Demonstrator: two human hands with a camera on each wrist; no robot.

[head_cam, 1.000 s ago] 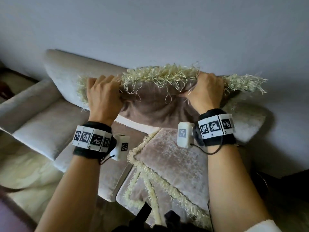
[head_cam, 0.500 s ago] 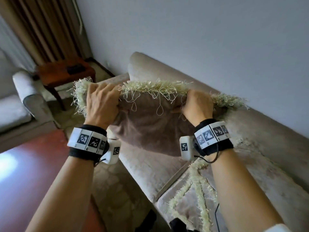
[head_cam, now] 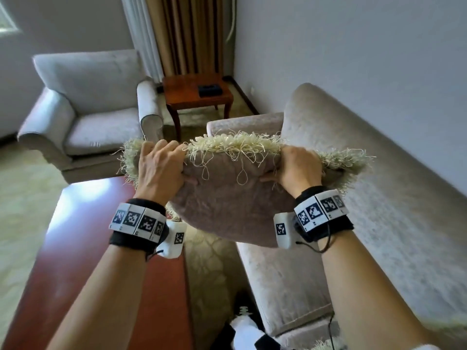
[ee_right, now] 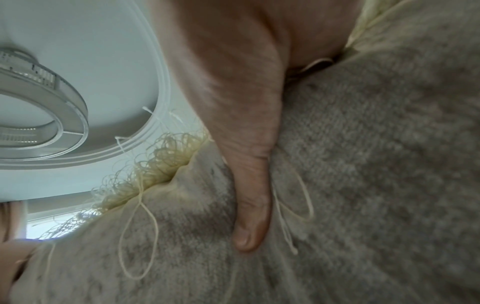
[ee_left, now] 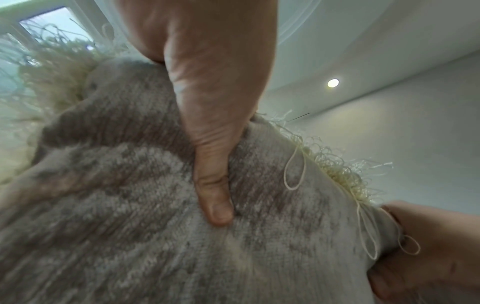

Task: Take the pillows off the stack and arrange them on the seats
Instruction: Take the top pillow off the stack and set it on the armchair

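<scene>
A taupe pillow (head_cam: 227,205) with a cream fringe hangs in the air in front of me, held by its top edge. My left hand (head_cam: 161,170) grips the left part of that edge, thumb pressed into the fabric (ee_left: 215,209). My right hand (head_cam: 295,168) grips the right part, its thumb (ee_right: 252,230) also dug into the cloth. The pillow (ee_left: 155,226) fills both wrist views. Below and to the right runs the beige sofa (head_cam: 379,198). A fringe of another pillow (head_cam: 326,346) peeks in at the bottom edge.
A light grey armchair (head_cam: 88,109) stands at the back left. A small wooden side table (head_cam: 197,97) with a dark object on it sits between armchair and sofa. A glossy red-brown table (head_cam: 88,248) lies low on the left. Curtains hang behind.
The view has swung left along the sofa with the pillow still held in both hands; the stack has dropped out of sight and the armchair and side table have come into view.
</scene>
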